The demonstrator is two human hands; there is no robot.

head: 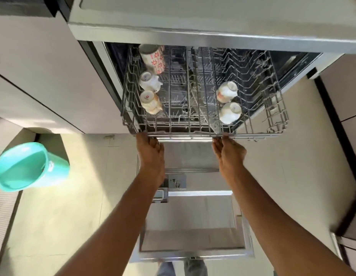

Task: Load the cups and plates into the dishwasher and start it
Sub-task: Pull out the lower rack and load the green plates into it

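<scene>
The dishwasher's upper rack (272, 134) is pulled out over the lowered door (193, 226). My left hand (151, 150) and my right hand (229, 152) both grip the rack's front bar. A red-patterned mug (153, 57) lies tilted at the rack's back left. In front of it, two white cups (149, 82) (150, 101) sit upside down along the left side. Two more white cups (227, 91) (231, 112) sit upside down right of the middle. No plates show.
A teal bucket (29, 166) stands on the tiled floor to the left. Grey cabinet fronts (43, 80) flank the dishwasher on both sides, and the counter edge (213, 34) overhangs it. The detergent compartment (176, 181) shows on the open door.
</scene>
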